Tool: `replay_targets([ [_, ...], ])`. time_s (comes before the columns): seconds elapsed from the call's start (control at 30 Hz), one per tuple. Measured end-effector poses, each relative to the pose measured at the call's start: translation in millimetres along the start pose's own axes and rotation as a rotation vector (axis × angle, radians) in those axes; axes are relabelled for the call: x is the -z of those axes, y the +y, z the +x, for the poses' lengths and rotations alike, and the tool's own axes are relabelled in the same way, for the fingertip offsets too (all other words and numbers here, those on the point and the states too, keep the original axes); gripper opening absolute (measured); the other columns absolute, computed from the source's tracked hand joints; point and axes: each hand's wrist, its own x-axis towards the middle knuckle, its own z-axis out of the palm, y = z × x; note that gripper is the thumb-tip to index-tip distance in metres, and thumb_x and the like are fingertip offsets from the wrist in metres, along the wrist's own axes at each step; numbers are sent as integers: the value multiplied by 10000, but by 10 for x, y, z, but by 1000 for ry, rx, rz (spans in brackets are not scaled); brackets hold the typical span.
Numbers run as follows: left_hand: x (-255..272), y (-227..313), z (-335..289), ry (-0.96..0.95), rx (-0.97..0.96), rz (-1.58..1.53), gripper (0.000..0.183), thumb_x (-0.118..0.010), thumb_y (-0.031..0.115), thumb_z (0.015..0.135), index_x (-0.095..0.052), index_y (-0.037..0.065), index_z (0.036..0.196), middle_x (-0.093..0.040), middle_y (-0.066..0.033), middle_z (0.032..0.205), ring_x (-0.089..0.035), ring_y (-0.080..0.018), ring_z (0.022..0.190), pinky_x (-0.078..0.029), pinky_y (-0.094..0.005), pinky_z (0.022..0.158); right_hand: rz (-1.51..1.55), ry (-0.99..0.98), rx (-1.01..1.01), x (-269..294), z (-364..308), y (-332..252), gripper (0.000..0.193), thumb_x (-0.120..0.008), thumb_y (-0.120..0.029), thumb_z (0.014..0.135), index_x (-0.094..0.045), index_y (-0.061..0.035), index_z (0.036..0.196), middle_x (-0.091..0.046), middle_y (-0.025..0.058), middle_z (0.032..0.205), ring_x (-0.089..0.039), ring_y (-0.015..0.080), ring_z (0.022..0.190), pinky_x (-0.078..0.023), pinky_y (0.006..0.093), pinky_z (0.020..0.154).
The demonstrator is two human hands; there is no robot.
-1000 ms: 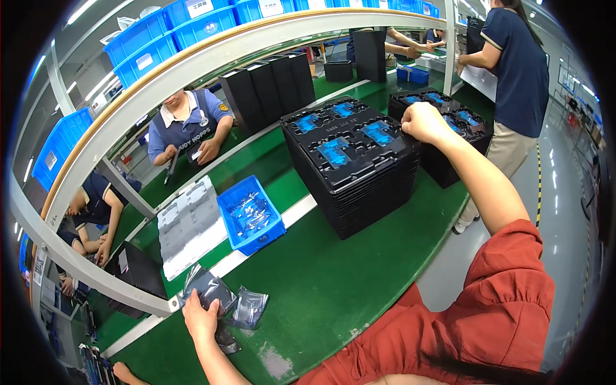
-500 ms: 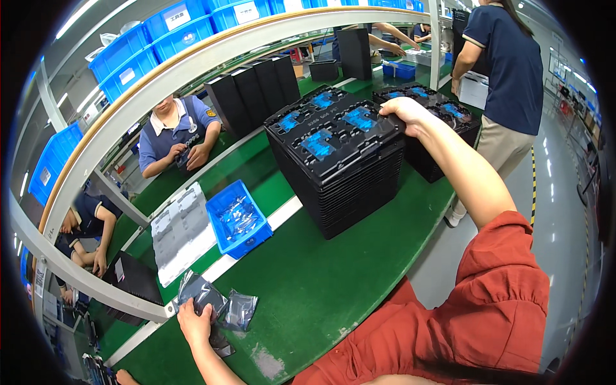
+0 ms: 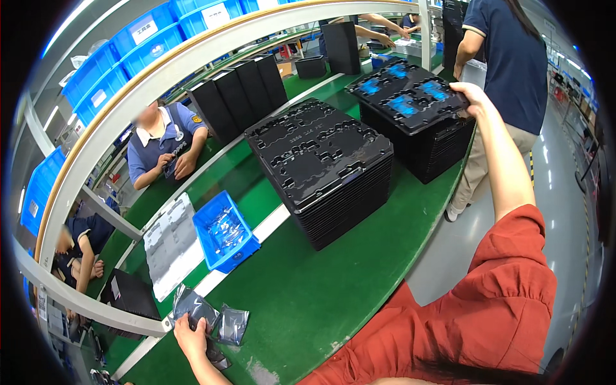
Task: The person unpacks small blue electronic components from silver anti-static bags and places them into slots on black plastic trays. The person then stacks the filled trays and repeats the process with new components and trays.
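My right hand [image 3: 473, 99] grips the near right corner of a black plastic tray [image 3: 428, 117] with several blue pieces in its recesses. The tray is over the right-hand stack of black trays [image 3: 436, 157]; whether it rests fully on it I cannot tell. Left of that stands another tall stack of black trays [image 3: 321, 154], its top tray holding no blue pieces. At the lower left, my left hand [image 3: 191, 339] has its fingers closed on a dark, shiny plastic bag [image 3: 192, 304]. A second small bag [image 3: 233, 325] lies just right of it on the green table.
A blue bin [image 3: 226, 234] of small bagged parts sits beside a grey-white moulded tray [image 3: 172, 242]. A white frame post [image 3: 96, 313] and rail cross the left side. Across the table a person [image 3: 163, 144] handles a small dark part; another person [image 3: 510, 70] stands at the right.
My right hand has carried the tray with blue pieces rightward from the left stack to over the right one. My left hand stays at the bags. The view has shifted slightly.
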Motion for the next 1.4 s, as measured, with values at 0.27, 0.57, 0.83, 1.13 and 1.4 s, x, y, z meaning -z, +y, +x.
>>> replay_targets([
  [0.27, -65, -31, 26, 16, 16, 61, 510, -731, 210, 739, -576, -25, 1165, -549, -159, 1193, -486, -340, 1129, -381, -404, 995, -680, 318, 325, 581, 75, 13, 119, -680, -95, 751, -712, -12, 831, -692, 81, 791, -635, 159, 708, -498, 302, 706],
  [0.57, -67, -72, 17, 35, -5, 61, 503, -724, 217, 749, -571, -12, 1170, -542, -163, 1200, -485, -340, 1129, -383, -408, 990, -1397, 596, 408, 651, 490, 402, 225, -625, -235, 728, -731, -87, 861, -694, 131, 911, -658, 285, 874, -503, 374, 798],
  [0.83, -45, -24, -9, 10, 14, 40, 497, -724, 214, 749, -578, -20, 1162, -542, -161, 1197, -486, -333, 1130, -384, -405, 991, -1705, 440, 414, 847, 609, 465, 331, -429, -199, 829, -702, -52, 944, -650, 192, 1035, -623, 344, 986, -480, 421, 869],
  [1.13, -35, 52, 28, -23, -4, 21, 492, -722, 217, 747, -581, -17, 1156, -548, -154, 1186, -492, -330, 1121, -387, -399, 988, -1454, 779, 230, 243, -83, 391, 413, -427, -257, 828, -651, 60, 969, -612, 300, 1035, -591, 416, 1028, -449, 452, 907],
  [1.4, -22, 11, 20, -26, -5, 42, 497, -716, 219, 758, -574, -19, 1171, -540, -151, 1204, -486, -324, 1136, -378, -397, 1002, -1394, 731, 123, -542, -722, 466, 431, -484, -360, 805, -672, -27, 1005, -633, 237, 1066, -599, 383, 1031, -457, 447, 892],
])
